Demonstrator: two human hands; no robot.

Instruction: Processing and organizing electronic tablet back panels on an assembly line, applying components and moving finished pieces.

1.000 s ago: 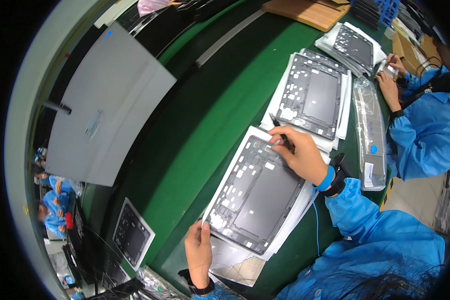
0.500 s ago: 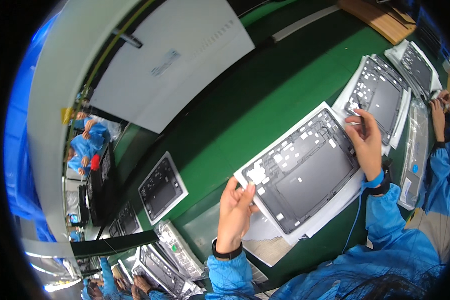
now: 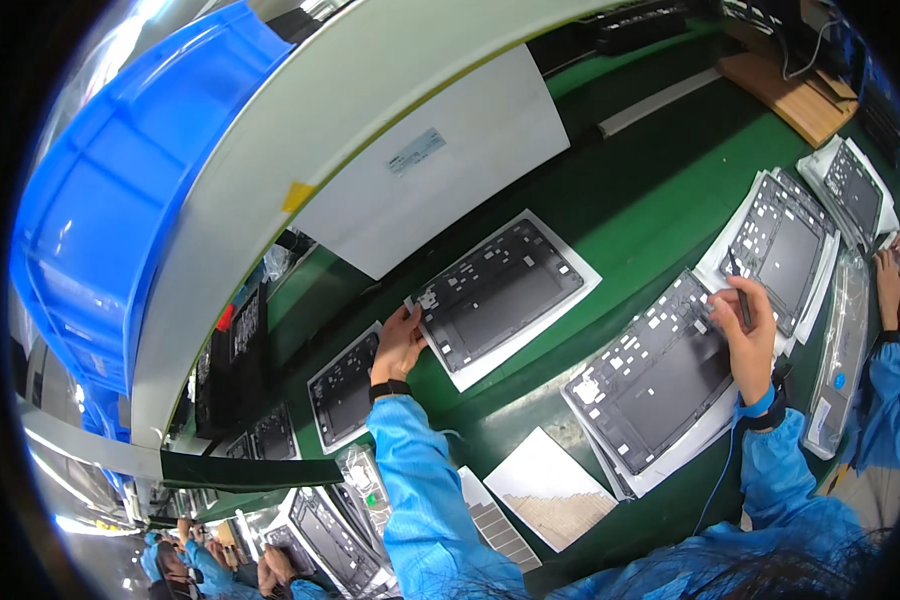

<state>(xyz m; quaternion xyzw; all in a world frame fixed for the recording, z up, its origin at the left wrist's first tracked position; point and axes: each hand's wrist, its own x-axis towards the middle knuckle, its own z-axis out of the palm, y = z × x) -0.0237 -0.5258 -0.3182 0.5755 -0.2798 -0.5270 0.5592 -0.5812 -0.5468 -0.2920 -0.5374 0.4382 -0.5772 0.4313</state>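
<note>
My left hand (image 3: 398, 350) pinches the left edge of a dark tablet-like housing panel (image 3: 510, 295) on a white sheet, over the green bench. This panel carries many small white patches. In my right hand (image 3: 752, 345), bent fingers hold a thin dark stick-like tool (image 3: 737, 283), its kind unclear. That hand is above the right edge of a similar panel (image 3: 660, 385), which tops a stack of panels and white sheets in front of me. A third panel (image 3: 345, 385) lies left, partly behind my left hand.
More stacked panels (image 3: 780, 245) lie on the right, beside a clear plastic-wrapped strip (image 3: 835, 350) and a co-worker's hands (image 3: 895, 265). A patterned sheet (image 3: 550, 490) lies near me. Beyond are a white board (image 3: 450, 150), a shelf edge with a blue bin (image 3: 120, 200), and a wooden board (image 3: 785, 95).
My left hand has moved left and away from me with a panel, uncovering a similar one on the stack. My right hand stays at the stack's right side; its dark tool now shows.
</note>
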